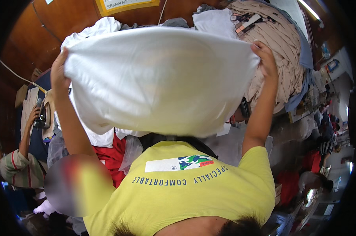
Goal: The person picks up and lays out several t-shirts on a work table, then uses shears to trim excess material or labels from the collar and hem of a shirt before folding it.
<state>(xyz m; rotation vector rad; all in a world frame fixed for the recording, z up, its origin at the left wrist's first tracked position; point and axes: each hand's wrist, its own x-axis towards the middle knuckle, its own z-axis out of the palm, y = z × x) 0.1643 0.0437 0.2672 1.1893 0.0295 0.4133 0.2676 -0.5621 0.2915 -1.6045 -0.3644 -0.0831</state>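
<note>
A white cloth [158, 82], probably a garment, is stretched wide between my two raised hands, its lower part billowing down in front of my yellow shirt. My left hand [60, 72] is closed on its upper left corner. At the upper right corner, my right hand [265, 59] pinches the fabric between thumb and fingers. The cloth hides most of the work surface behind it. Other white fabric [95, 29] shows past its upper left edge.
A big heap of beige fabric [278, 51] lies to the right, with small dark and light tags [246, 24] on top. Red cloth [113, 157] lies low on the left. Farther left, a co-worker's hand [34, 115] holds an iron [41, 116]. A wooden wall [68, 15] stands behind.
</note>
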